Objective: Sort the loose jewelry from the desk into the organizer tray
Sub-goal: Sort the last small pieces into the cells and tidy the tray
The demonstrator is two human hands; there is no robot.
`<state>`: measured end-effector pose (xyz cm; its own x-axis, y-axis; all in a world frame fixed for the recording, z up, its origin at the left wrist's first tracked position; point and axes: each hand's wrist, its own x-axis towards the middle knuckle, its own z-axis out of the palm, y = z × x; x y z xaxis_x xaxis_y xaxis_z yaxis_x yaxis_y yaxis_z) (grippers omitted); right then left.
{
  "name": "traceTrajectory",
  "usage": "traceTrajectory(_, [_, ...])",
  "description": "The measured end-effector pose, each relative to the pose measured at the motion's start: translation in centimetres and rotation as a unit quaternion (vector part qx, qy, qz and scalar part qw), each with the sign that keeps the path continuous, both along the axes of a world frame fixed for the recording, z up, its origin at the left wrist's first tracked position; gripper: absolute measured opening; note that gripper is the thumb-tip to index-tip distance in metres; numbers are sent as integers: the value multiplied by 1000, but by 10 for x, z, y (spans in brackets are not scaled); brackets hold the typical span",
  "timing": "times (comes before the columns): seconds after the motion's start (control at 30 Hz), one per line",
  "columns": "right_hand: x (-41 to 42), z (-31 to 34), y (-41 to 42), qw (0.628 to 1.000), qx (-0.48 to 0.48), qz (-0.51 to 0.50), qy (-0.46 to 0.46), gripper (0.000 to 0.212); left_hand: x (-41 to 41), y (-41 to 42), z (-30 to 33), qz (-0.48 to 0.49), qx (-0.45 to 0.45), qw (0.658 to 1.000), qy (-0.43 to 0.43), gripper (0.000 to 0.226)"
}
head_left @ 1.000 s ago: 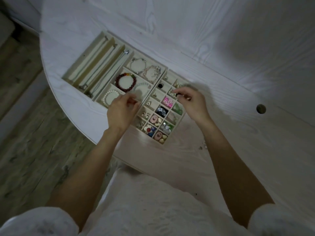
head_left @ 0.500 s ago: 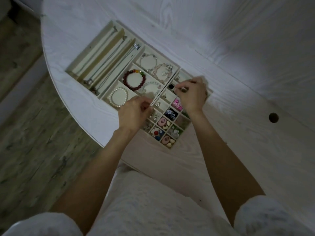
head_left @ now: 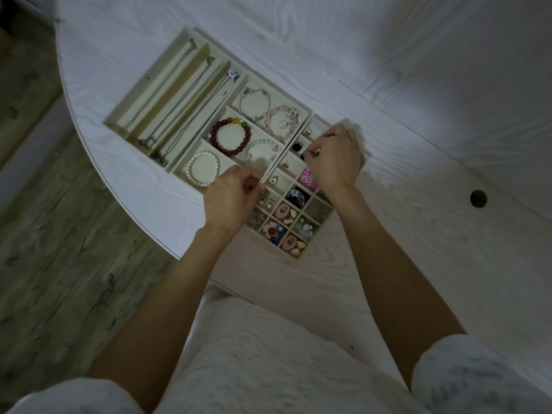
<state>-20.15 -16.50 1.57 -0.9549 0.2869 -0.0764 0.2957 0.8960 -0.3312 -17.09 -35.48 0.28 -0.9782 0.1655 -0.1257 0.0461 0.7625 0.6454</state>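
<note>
A cream organizer tray (head_left: pixel 176 49) lies on the white desk (head_left: pixel 418 121). Its long slots hold necklaces, its wider cells hold a dark red bead bracelet (head_left: pixel 230 138) and a pearl bracelet (head_left: pixel 203 168), and its small cells hold earrings and charms. My right hand (head_left: pixel 334 162) hovers over the small cells at the tray's far right, its fingertips pinching a small dark-headed piece (head_left: pixel 309 153). My left hand (head_left: pixel 233 198) has its fingers curled at the divider between the bracelet cells and the small cells; what it holds is hidden.
The desk's curved edge runs down the left, with wood flooring (head_left: pixel 44 249) beyond it. A round cable hole (head_left: pixel 478 198) sits to the right of the tray. A white garment (head_left: pixel 268 369) fills the bottom of the view.
My right hand has moved left and away from me across the small cells, still pinching the small piece. My left hand has stayed at the divider. The camera has shifted.
</note>
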Motion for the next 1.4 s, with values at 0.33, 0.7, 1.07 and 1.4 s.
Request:
traceTrajectory(0.33, [5, -6, -8, 998, 19, -25, 49, 14, -1, -1, -2, -5, 5, 1000, 6, 17])
traceTrajectory(0.7, [118, 18, 47, 984, -47, -107, 136, 18, 4, 0, -10, -14, -19, 999, 47, 16])
traceTrajectory(1.07, [203, -15, 70, 970, -138, -197, -33, 31, 6, 7, -1, -43, -89, 992, 79, 13])
traceTrajectory(1.4, [126, -11, 50, 991, -92, -94, -5, 17, 4, 6, -1, -29, -55, 996, 56, 11])
